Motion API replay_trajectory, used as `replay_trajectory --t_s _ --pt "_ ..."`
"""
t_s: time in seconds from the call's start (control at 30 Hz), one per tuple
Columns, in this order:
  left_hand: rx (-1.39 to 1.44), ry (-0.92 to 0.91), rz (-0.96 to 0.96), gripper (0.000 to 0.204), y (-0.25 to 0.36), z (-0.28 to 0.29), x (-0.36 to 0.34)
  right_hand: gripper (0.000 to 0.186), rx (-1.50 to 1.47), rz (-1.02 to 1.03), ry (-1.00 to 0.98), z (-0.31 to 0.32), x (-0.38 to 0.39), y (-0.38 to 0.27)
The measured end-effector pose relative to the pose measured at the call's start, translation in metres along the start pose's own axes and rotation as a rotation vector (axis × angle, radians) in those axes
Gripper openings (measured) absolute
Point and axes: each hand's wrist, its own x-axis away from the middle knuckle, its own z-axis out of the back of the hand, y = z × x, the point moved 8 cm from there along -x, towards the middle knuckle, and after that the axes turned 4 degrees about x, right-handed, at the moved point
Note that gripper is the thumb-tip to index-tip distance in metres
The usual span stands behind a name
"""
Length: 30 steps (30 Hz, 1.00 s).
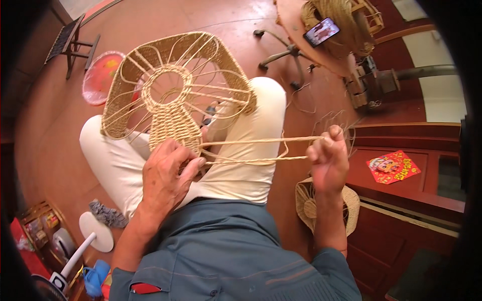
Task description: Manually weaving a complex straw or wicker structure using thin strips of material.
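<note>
Across my lap rests a straw basket point(173, 123), partly woven, with a tightly plaited rim, a small ring in its base and bare spokes looping between them. A woven wedge runs from the ring toward me. My left hand point(165, 173) is closed on the near edge of that wedge, thumb and fingers pinching the weave. From there a straw cord point(261, 141) stretches to the right in two strands. My right hand point(329, 163) grips the cord's far end, out to the side past my knee. The strands look taut, with a slack loop hanging beside them.
A phone point(321, 32) and a coil of straw cord point(359, 25) lie on a wheeled stand at the far right. Another woven piece point(306, 203) sits below my right forearm, beside a red cabinet point(386, 236). A red basin point(103, 75) and a dark folding stool point(65, 42) stand far left.
</note>
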Motion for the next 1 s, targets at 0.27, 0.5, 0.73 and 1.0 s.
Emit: replay_trajectory --t_s 0.27,0.5,0.73,1.0 --pt "-0.167 0.001 -0.041 0.017 0.007 -0.005 0.002 0.018 0.156 0.092 0.746 0.388 -0.069 -0.135" --pt "-0.276 -0.027 -0.109 0.019 0.011 -0.013 0.007 0.018 0.304 0.126 1.253 0.589 0.015 -0.135" --pt "-0.365 -0.087 -0.131 0.02 0.015 -0.017 0.005 0.02 0.339 -0.187 1.322 0.572 0.011 -0.071" --pt "-0.576 -0.148 -0.174 0.018 0.007 -0.033 0.011 0.018 0.326 -0.159 1.09 0.575 0.003 -0.088"
